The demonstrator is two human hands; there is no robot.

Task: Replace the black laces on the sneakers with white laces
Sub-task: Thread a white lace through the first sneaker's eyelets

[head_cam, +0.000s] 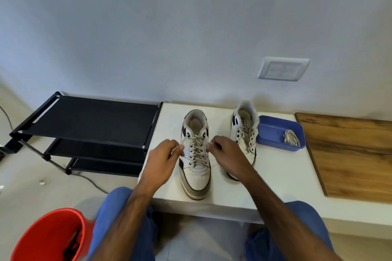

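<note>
The laced sneaker [196, 154] stands upright near the front edge of the white worktop [282, 178], toe toward the person, and serves as the anchor for everything else. A white lace [197, 146] criss-crosses its eyelets from the toe end up to the collar. The left hand [164, 160] sits just beside the sneaker's left flank with fingers curled — its grip pinches one free end of the white lace where that end leaves the top eyelets. The right hand [226, 152] mirrors it on the sneaker's other flank, fingertips drawn together by the top eyelet; its grip seems to pinch the other lace end, though the end itself is hard to make out.

To the right of the laced sneaker and a little farther back stands the second sneaker [246, 133], its eyelets bare and its tongue loose. Just beyond that, still to the right, a blue tray [273, 133] holds a bundled white lace [291, 137]. A wooden board [347, 154] lies farther right again.

Left of the laced sneaker, off the worktop's edge, stands a black shoe rack [91, 129]. In front of it and to the left — beside the person's knee — is a red bucket [48, 237] with something dark inside that cannot be identified.
</note>
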